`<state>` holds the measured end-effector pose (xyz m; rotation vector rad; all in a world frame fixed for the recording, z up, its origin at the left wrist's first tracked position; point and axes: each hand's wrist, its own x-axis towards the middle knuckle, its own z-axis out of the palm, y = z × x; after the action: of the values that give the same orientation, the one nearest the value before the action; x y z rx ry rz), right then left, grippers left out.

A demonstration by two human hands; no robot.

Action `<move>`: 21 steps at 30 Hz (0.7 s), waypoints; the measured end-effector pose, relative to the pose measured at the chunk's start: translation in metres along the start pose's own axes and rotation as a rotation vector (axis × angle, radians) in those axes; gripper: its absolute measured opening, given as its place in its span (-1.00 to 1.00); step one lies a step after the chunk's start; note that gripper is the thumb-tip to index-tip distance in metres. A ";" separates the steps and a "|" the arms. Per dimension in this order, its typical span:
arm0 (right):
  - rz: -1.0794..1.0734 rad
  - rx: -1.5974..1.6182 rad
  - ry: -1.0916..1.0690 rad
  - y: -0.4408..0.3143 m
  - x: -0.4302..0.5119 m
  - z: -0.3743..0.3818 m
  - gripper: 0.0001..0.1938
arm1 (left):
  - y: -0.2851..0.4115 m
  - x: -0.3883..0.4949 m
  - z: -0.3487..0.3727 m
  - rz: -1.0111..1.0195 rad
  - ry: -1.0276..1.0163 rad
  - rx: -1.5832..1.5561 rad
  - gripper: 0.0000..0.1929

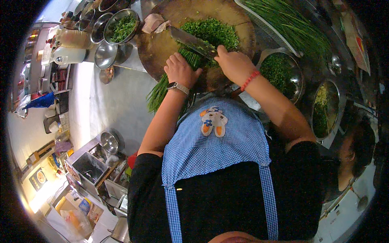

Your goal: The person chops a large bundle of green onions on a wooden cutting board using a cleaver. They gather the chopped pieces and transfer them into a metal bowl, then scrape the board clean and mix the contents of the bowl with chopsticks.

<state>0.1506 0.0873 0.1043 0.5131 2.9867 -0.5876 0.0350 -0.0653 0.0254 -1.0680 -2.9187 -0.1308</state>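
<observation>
A cleaver (193, 42) is gripped in my right hand (235, 65), its blade across a bundle of long green stalks, likely chives or scallions (159, 92). My left hand (181, 70) presses down on that bundle just behind the blade, fingers bent over it. Both hands are over a round wooden chopping block (161, 57). Finely chopped greens (212, 32) lie heaped on the block beyond the blade. Near the cleaver's far tip sits a piece of pale raw meat (154, 23), possibly chicken. The bundle's uncut ends hang past the block's near left edge.
Right of the block are a tray of long green stalks (291, 27), a metal bowl of chopped greens (278, 73) and another bowl with greens and something yellowish (322, 109). Leafy greens fill a bowl (123, 29) at upper left. A person (349, 155) is at far right.
</observation>
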 end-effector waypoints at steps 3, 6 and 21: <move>-0.007 -0.053 -0.051 -0.003 -0.017 -0.013 -0.75 | 0.003 0.001 -0.005 -0.009 -0.030 -0.006 -0.15; -0.011 -0.077 -0.104 0.000 -0.015 -0.005 -0.77 | 0.004 -0.001 -0.004 -0.011 -0.027 0.006 -0.15; 0.017 0.023 -0.024 -0.004 0.001 0.003 -0.75 | 0.001 0.002 0.000 -0.013 -0.023 -0.018 -0.16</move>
<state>0.1483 0.0832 0.1027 0.5286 2.9539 -0.6222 0.0336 -0.0632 0.0260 -1.0598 -2.9508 -0.1457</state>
